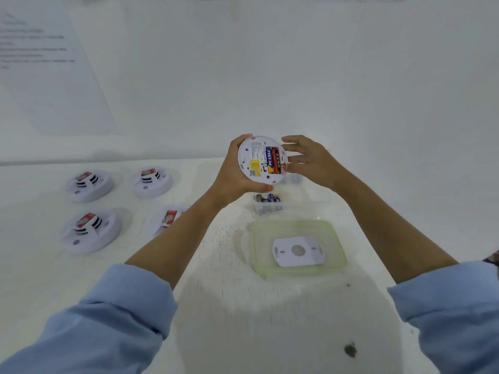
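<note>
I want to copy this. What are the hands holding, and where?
The left hand grips the round smoke detector by its rim; the right hand only touches its edge beside the batteries.

Four white smoke detectors with red labels [89, 184] [151, 181] [90, 230] [167, 218] lie in two rows on the left of the white tabletop [243, 319]. A green-rimmed clear tray [343, 261] holds a white mounting plate [286, 255], and just behind it loose batteries [267, 198] lie in a clear container [313, 197]. A printed sheet [40, 63] hangs on the wall at upper left, and a dark stain [350, 350] marks the near tabletop.
</note>
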The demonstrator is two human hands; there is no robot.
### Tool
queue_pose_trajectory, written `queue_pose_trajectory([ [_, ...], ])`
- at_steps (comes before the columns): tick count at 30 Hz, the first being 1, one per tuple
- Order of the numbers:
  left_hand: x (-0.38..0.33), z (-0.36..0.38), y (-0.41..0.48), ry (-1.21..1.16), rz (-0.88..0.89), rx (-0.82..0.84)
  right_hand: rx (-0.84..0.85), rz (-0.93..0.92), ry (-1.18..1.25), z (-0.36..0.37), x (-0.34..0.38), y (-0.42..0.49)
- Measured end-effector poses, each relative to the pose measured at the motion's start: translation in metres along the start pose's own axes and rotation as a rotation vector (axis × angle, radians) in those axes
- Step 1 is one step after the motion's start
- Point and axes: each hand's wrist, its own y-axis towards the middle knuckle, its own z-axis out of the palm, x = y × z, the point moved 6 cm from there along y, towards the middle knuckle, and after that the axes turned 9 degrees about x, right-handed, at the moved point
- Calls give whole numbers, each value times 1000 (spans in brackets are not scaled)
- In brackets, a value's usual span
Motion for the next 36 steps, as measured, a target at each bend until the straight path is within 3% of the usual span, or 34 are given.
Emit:
queue_pose_trajectory([
  [7, -16, 6, -44, 48, -43, -30, 62, 3, -54, 12, -9, -55],
  [11, -19, 12, -63, 64, -68, -59, 373, 191, -442, 36, -40, -84],
  [13, -21, 16, -70, 69, -78, -67, 442, 263, -517, 44, -54, -93],
  [22, -26, 25, -91, 45, -102, -96, 512, 257, -600, 48, -57, -92],
  [30, -28, 23, -84, 41, -91, -91, 438, 230, -669, 43, -60, -84],
  [36, -27, 22, -72, 57, -89, -75, 531, 236, -670, 49, -57, -83],
])
